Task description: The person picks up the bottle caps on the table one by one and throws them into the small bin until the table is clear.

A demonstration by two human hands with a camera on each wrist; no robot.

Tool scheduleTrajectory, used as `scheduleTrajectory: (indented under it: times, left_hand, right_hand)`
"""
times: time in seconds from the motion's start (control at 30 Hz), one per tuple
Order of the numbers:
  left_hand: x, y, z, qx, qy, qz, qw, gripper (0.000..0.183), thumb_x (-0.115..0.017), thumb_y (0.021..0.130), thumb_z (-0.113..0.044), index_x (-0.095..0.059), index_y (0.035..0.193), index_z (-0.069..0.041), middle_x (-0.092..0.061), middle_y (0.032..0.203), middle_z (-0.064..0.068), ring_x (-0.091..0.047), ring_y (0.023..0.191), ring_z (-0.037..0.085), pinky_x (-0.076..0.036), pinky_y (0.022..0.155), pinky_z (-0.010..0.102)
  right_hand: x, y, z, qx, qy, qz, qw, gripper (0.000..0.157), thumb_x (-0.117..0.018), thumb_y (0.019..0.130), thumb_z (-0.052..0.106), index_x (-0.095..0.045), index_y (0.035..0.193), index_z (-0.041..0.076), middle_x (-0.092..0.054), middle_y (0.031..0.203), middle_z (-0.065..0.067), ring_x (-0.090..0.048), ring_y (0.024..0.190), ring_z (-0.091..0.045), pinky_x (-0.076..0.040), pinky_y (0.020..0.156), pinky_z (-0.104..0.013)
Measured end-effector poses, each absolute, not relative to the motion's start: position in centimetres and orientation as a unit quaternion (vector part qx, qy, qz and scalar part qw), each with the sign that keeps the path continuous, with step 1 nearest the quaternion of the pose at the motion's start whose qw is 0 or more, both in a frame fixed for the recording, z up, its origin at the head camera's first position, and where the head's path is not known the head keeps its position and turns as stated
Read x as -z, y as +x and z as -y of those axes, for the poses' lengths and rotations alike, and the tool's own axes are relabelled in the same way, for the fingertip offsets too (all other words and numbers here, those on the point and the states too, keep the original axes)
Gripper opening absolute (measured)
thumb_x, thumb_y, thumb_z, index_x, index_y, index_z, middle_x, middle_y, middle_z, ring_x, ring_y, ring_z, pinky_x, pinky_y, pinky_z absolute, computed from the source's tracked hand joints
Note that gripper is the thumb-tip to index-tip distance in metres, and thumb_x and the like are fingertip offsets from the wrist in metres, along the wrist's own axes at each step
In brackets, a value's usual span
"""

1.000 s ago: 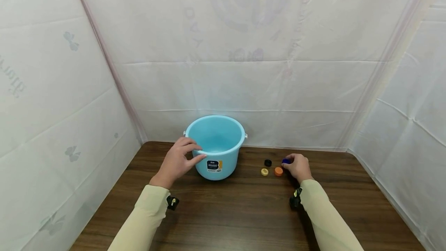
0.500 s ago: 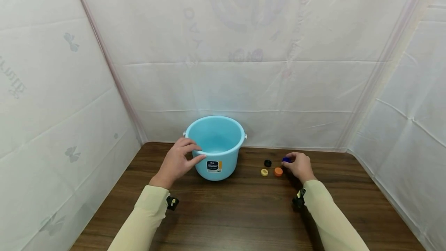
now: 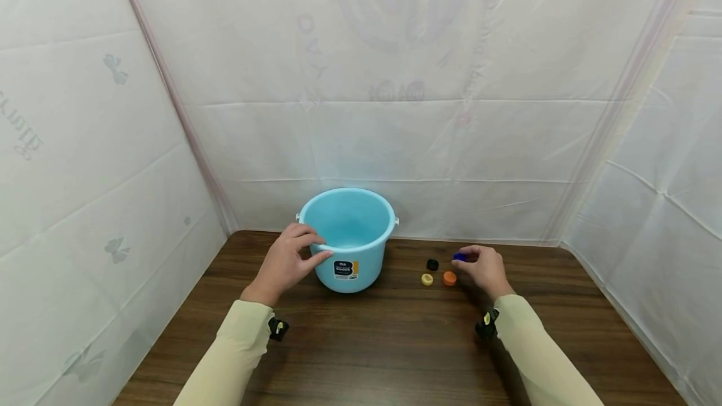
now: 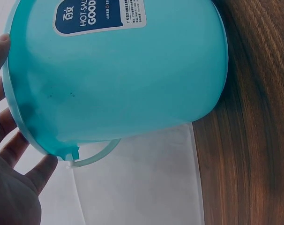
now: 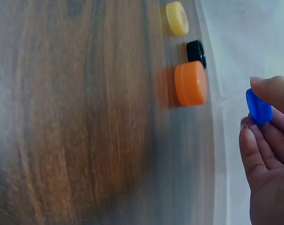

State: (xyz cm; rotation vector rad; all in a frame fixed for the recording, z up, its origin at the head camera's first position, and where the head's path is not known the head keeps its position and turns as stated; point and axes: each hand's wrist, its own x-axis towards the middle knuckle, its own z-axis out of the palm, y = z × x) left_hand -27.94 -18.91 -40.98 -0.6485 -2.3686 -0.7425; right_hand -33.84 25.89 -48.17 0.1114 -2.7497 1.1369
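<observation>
My left hand (image 3: 284, 263) grips the near-left rim of a light blue plastic bucket (image 3: 369, 265), thumb outside and fingers over the edge. In the left wrist view the bucket's wall (image 4: 132, 84) fills much of the frame, with its label (image 4: 100, 14) at the top. Between the thumb and fingers of my right hand (image 3: 486, 268) is a blue bottle cap (image 5: 259, 107), raised off the table. Just left of that hand lie an orange cap (image 3: 449, 279), a black cap (image 3: 432, 265) and a yellow cap (image 3: 427, 279). Nothing shows inside the visible part of the bucket.
The dark wooden table (image 3: 361, 343) reaches back to a hanging white sheet (image 3: 451, 143). More white sheeting stands at the left (image 3: 84, 205) and right (image 3: 665, 205). The bucket is close to the back edge, left of the caps.
My right hand has lifted the blue cap slightly and shifted it a little to the left. The left hand keeps its hold on the bucket, and the other caps lie as before.
</observation>
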Motion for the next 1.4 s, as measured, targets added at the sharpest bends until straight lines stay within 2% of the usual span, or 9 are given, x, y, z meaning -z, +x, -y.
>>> scheduleTrajectory:
  times: [0.37, 0.57, 0.77, 1.1, 1.4]
  left_hand:
    - [40.8, -27.9, 18.9, 0.278, -0.244, 0.885, 0.284, 0.024, -0.087, 0.083, -0.034, -0.079, 0.096, -0.016, -0.068, 0.102, -0.001, -0.058, 0.105, 0.019, -0.058, 0.09, 0.044]
    - [40.8, -27.9, 18.9, 0.275, -0.244, 0.885, 0.285, 0.024, -0.087, 0.083, -0.035, -0.079, 0.096, -0.016, -0.068, 0.102, -0.001, -0.058, 0.106, 0.019, -0.058, 0.091, 0.044]
    - [40.9, -28.0, 18.9, 0.277, -0.246, 0.884, 0.285, 0.024, -0.087, 0.083, -0.035, -0.079, 0.096, -0.016, -0.068, 0.102, -0.001, -0.058, 0.106, 0.02, -0.057, 0.092, 0.045]
    - [41.0, -28.0, 19.0, 0.277, -0.248, 0.883, 0.286, 0.024, -0.087, 0.082, -0.034, -0.079, 0.097, -0.017, -0.068, 0.101, -0.002, -0.058, 0.106, 0.019, -0.058, 0.089, 0.044]
    - [40.9, -28.0, 19.0, 0.278, -0.246, 0.884, 0.284, 0.023, -0.087, 0.083, -0.034, -0.078, 0.096, -0.017, -0.068, 0.101, -0.001, -0.058, 0.106, 0.019, -0.058, 0.088, 0.043]
  right_hand:
    - [47.4, -33.2, -25.0, -0.394, 0.064, 0.912, 0.097, 0.04, -0.082, 0.089, 0.028, -0.074, 0.119, 0.004, -0.074, 0.111, -0.02, -0.072, 0.099, -0.033, -0.061, 0.078, -0.041]
    - [46.9, -32.9, -24.6, -0.407, 0.065, 0.906, 0.1, 0.038, -0.083, 0.088, 0.03, -0.075, 0.119, 0.008, -0.075, 0.113, -0.016, -0.071, 0.101, -0.03, -0.061, 0.081, -0.041]
    - [46.2, -32.5, -24.2, -0.431, 0.065, 0.896, 0.087, 0.045, -0.083, 0.087, 0.038, -0.074, 0.122, 0.01, -0.074, 0.118, -0.015, -0.071, 0.105, -0.029, -0.061, 0.085, -0.042]
    - [45.2, -31.8, -23.5, -0.456, 0.076, 0.883, 0.078, 0.05, -0.084, 0.086, 0.041, -0.074, 0.124, 0.011, -0.073, 0.119, -0.015, -0.071, 0.104, -0.028, -0.06, 0.087, -0.043]
    - [44.1, -31.1, -22.8, -0.465, 0.085, 0.878, 0.082, 0.054, -0.084, 0.084, 0.046, -0.073, 0.125, 0.013, -0.073, 0.117, -0.011, -0.07, 0.102, -0.024, -0.06, 0.083, -0.034]
